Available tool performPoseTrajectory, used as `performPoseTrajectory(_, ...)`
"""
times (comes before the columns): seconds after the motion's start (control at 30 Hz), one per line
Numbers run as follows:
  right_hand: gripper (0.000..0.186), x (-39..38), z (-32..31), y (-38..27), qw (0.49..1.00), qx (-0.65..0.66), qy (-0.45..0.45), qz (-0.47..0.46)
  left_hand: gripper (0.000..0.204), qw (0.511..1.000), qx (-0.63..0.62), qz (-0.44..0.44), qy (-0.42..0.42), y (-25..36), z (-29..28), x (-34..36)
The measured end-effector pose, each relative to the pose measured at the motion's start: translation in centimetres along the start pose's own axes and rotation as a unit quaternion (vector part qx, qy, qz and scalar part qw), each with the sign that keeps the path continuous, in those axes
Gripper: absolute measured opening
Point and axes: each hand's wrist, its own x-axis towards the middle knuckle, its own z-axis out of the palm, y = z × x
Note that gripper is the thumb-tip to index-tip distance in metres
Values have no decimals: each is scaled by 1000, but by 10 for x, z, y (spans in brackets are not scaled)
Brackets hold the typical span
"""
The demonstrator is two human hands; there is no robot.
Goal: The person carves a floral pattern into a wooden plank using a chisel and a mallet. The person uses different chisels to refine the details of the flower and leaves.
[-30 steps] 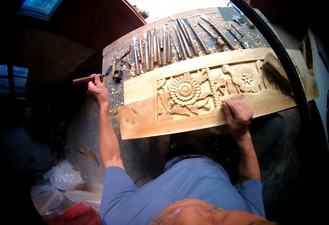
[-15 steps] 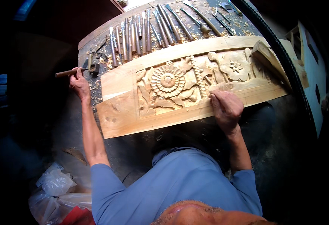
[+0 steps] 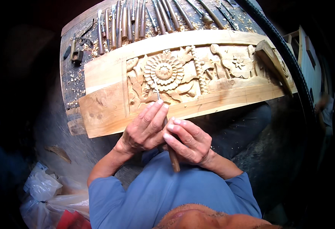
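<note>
A carved wooden panel (image 3: 110, 103) lies across the bench, with a round flower in relief (image 3: 163, 71) on its left half. Both hands grip one wood-handled carving chisel (image 3: 174, 160) at the panel's near edge. My left hand (image 3: 146, 128) closes round its front part, fingers by the blade. Behind it, my right hand (image 3: 190, 143) has its fingers curled on the handle, whose butt sticks out toward my shirt. The thin blade slants up to the flower's lower petals; whether its tip touches the wood I cannot tell.
Several chisels (image 3: 142, 21) lie in a row along the bench's far side among wood shavings. A dark small metal-and-wood tool (image 3: 77, 57) rests at the bench's left. On the panel's right end lies a wooden mallet-like piece (image 3: 272, 63). A black cable (image 3: 278, 42) crosses the right side.
My left hand has come from the bench's far left to the panel's near edge, bringing the chisel. My right hand has left the panel's surface, moved left and taken hold of the handle.
</note>
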Motion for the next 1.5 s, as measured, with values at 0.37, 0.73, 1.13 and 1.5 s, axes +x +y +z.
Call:
performPoseTrajectory(0.37,18,-11,21,-1,992,66,-80,-70,31,994,-95,-57,0,-16,-18,-19)
performPoseTrajectory(0.73,8,-7,46,-9,986,95,-78,-109,34,989,-100,-110,-12,-20,-16,-34)
performPoseTrajectory(1.13,19,-26,52,-11,985,115,-92,-88,37,986,-117,-122,2,-26,-11,-39)
performPoseTrajectory(1.5,35,0,54,-13,992,93,-36,-82,37,976,-153,-156,-11,-22,-8,-29)
